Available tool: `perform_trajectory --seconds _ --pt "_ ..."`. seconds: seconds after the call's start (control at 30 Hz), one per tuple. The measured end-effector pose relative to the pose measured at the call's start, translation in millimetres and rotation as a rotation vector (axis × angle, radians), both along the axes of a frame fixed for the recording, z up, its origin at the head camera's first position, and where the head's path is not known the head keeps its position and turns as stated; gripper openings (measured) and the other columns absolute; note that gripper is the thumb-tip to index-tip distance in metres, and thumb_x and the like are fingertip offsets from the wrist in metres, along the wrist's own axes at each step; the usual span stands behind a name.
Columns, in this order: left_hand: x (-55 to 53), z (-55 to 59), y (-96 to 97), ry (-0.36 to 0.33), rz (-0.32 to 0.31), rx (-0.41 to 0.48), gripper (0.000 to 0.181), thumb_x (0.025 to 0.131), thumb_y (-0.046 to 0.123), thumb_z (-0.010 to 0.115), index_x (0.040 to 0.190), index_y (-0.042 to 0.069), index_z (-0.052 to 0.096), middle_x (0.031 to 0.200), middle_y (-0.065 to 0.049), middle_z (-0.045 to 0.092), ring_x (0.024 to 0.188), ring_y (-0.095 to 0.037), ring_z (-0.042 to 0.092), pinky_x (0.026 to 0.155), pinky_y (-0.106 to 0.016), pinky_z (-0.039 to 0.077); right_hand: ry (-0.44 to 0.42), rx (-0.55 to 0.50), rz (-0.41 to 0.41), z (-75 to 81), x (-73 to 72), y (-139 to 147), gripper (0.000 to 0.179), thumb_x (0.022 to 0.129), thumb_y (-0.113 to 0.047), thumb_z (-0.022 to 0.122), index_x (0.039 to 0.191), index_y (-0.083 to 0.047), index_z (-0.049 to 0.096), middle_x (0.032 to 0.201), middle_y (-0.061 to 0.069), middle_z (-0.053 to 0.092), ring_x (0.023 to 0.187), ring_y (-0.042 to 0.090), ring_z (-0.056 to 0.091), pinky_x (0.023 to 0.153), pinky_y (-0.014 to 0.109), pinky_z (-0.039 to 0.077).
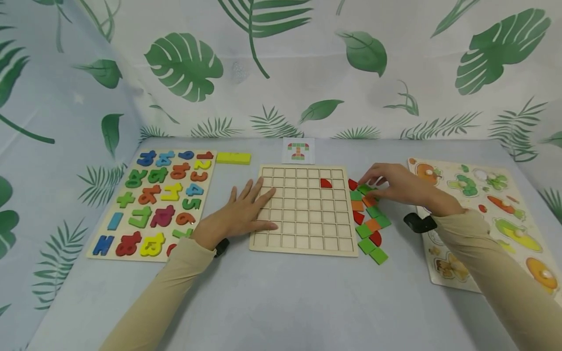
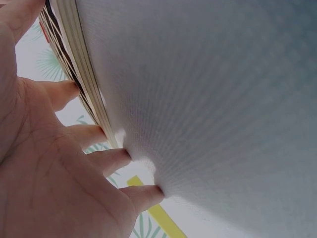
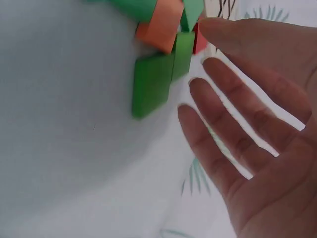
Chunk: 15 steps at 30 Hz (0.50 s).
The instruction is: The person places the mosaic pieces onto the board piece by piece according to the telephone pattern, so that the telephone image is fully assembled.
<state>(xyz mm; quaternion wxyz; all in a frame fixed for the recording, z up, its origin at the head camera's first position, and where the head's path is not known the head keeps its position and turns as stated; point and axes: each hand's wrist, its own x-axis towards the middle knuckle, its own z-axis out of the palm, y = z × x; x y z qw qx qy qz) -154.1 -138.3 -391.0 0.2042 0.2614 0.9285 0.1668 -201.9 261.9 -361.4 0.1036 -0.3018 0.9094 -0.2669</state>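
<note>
My left hand [image 1: 239, 209] lies with fingers spread at the left edge of a wooden grid board [image 1: 303, 246]. In the left wrist view, fingertips [image 2: 96, 134] touch the board's side and the tablecloth. One red quarter-circle tile [image 1: 326, 183] sits in an upper right cell of the grid. Over the loose tiles right of the board hovers my right hand [image 1: 397, 185], its fingers lightly bent and apart. Below it are green tiles [image 1: 373, 211], orange tiles [image 1: 373, 224] and red quarter-circles [image 1: 375, 238]. The right wrist view shows its fingers beside a green tile [image 3: 151, 84], gripping nothing.
Behind the board stands a small pattern card [image 1: 298, 151] with a coloured tile figure. A number puzzle board [image 1: 120, 204] lies at the left, with a yellow block [image 1: 233, 158] beside it. At the right, under my forearm, is a vegetable puzzle board [image 1: 476, 234]. A leaf-print cloth [image 1: 281, 87] hangs behind.
</note>
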Motion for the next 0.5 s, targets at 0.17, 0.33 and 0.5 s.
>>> perform_trajectory --seconds 0.17,0.33,0.5 --pt "0.0 0.6 0.1 -0.001 -0.004 0.007 0.093 0.102 0.054 0.062 0.17 0.014 0.013 0.173 -0.021 -0.011 0.158 -0.044 -0.012 0.12 -0.07 -0.008 -0.042 -0.006 0.042 -0.8 -0.1 -14 0.021 0.089 0.005 0.08 0.109 0.001 0.077 0.106 0.008 0.071 0.096 0.028 0.071 0.087 0.047 0.06" --pt "-0.8 0.8 0.0 -0.003 -0.001 0.0 0.093 0.102 0.055 0.061 0.17 0.014 0.012 0.173 -0.02 -0.011 0.158 -0.043 -0.013 0.12 -0.069 -0.008 -0.044 0.007 0.044 -2.9 0.7 -21 0.021 0.088 0.006 0.08 0.109 0.002 0.078 0.106 0.008 0.07 0.094 0.025 0.071 0.086 0.043 0.061" --pt "-0.8 1.2 -0.4 -0.004 0.004 -0.008 0.094 0.102 0.056 0.062 0.17 0.015 0.012 0.173 -0.02 -0.012 0.158 -0.042 -0.013 0.121 -0.068 -0.008 -0.025 0.037 0.029 -3.2 1.0 -23 0.022 0.087 0.006 0.08 0.109 0.003 0.078 0.102 0.007 0.071 0.093 0.025 0.071 0.084 0.044 0.06"
